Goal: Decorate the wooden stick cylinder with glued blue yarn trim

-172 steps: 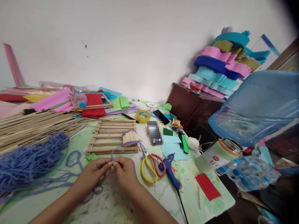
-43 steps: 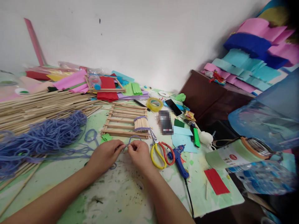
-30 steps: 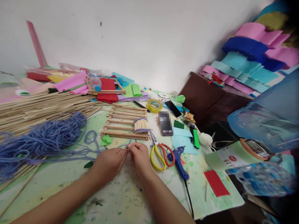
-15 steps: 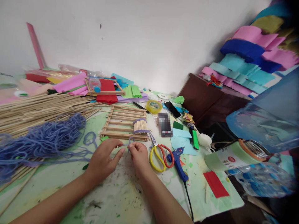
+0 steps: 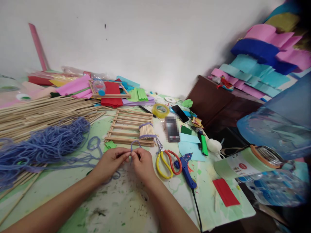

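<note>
Yarn is the thing in hand in the head view: a thin strand of blue-purple wool yarn (image 5: pixel 135 143) rises in a small loop between the two hands, low over the paint-stained pale green surface (image 5: pixel 126 207). The left hand (image 5: pixel 110 161) is closed in a pinch, thumb and forefinger tips nipping the strand on one side of the loop; the right hand (image 5: pixel 142 161) is curled nearly closed, its fingertips gripping the strand on the other side, so the two hands almost touch. From the left hand the strand seems to trail away across the surface toward the big loose tangle of the same blue-purple yarn (image 5: pixel 48 142), which lies partly over the long pile of pale wooden sticks (image 5: pixel 36 113). Just beyond the hands sits a ladder-like frame of wooden sticks (image 5: pixel 128 127) with a small bundle of short sticks bound in yarn (image 5: pixel 146 130) on its right end. My judgement of the risks: the loop is small and held only by fingertips, so a slack pinch could let it fall open; a hard pull might drag more of the tangle along and snag it on the stick pile, or nudge the frame. The yellow-and-red handled scissors (image 5: pixel 167 160) and the blue hot glue gun (image 5: pixel 186 166) lie just beside the right hand, so a sideways sweep of that wrist could catch the blades or the nozzle. Whether the glue gun is hot cannot be told.
</note>
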The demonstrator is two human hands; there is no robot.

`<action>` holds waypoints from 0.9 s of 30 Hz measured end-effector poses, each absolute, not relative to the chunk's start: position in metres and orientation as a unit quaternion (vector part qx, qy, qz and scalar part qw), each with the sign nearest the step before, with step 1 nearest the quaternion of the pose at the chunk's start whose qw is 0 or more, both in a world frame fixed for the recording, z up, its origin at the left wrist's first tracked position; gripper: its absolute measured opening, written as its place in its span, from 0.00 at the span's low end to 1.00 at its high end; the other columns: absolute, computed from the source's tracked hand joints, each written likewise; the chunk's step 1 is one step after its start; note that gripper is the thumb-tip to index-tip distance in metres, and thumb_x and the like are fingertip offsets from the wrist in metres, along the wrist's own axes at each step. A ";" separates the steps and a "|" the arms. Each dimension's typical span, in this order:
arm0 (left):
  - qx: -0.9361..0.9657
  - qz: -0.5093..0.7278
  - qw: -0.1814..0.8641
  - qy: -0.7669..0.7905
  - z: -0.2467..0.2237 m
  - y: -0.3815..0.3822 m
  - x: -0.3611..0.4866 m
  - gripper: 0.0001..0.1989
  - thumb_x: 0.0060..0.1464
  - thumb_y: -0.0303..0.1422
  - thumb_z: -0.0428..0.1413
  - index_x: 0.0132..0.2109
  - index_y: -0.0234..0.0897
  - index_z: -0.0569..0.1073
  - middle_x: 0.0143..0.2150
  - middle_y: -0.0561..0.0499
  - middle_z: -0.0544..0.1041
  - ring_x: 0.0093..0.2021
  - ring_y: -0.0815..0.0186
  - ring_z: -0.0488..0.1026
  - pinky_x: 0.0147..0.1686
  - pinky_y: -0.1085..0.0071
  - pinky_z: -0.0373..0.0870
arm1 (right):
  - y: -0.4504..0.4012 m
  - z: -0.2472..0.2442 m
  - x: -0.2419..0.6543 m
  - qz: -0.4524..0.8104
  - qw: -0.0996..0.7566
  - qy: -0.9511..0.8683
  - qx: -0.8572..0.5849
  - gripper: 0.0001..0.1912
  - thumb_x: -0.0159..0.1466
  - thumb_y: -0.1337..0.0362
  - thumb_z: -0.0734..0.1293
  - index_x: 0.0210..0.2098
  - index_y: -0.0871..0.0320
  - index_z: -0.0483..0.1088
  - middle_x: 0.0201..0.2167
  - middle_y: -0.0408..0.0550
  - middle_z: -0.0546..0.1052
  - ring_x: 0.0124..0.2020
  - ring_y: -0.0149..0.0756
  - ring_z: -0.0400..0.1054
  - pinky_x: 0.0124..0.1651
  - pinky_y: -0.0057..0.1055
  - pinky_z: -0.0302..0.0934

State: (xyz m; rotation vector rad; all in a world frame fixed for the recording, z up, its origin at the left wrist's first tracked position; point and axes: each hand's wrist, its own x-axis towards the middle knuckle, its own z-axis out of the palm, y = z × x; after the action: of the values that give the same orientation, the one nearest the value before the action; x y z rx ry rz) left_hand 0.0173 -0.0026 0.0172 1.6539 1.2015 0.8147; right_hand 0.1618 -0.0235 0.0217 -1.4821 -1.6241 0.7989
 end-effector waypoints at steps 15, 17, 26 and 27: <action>0.749 0.271 0.327 0.508 0.031 -0.007 0.013 0.11 0.52 0.35 0.49 0.34 0.37 0.75 0.30 0.51 0.78 0.32 0.64 0.73 0.34 0.71 0.66 | -0.028 0.024 0.166 0.184 0.266 -0.756 -0.569 0.11 0.63 0.66 0.58 0.29 0.58 0.70 0.28 0.47 0.75 0.30 0.32 0.65 0.32 0.26 0.51; 0.725 0.290 0.346 0.520 0.029 -0.006 0.013 0.10 0.51 0.35 0.50 0.34 0.37 0.75 0.29 0.52 0.78 0.31 0.64 0.73 0.33 0.71 0.66 | -0.029 0.027 0.166 0.166 0.258 -0.758 -0.576 0.11 0.63 0.66 0.58 0.28 0.58 0.70 0.28 0.47 0.75 0.30 0.32 0.65 0.32 0.27 0.50; 0.453 0.424 0.586 0.521 0.020 -0.002 0.019 0.12 0.41 0.39 0.61 0.29 0.34 0.73 0.22 0.54 0.75 0.20 0.71 0.68 0.22 0.75 0.64 | -0.039 0.027 0.156 0.122 0.247 -0.796 -0.539 0.12 0.64 0.64 0.56 0.30 0.58 0.70 0.28 0.48 0.75 0.30 0.34 0.66 0.32 0.28 0.52; 0.432 0.430 0.607 0.510 0.020 -0.003 0.020 0.12 0.40 0.38 0.61 0.28 0.33 0.73 0.22 0.54 0.74 0.19 0.72 0.66 0.21 0.76 0.63 | -0.040 0.026 0.154 0.122 0.240 -0.805 -0.529 0.12 0.64 0.64 0.56 0.31 0.58 0.70 0.28 0.48 0.75 0.30 0.34 0.66 0.32 0.28 0.53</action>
State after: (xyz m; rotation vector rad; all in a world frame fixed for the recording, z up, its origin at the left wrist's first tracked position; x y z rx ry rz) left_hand 0.0199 -0.0025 0.0199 0.9991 1.1779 0.9950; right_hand 0.1541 -0.0396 0.0259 -1.4474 -2.2029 0.3331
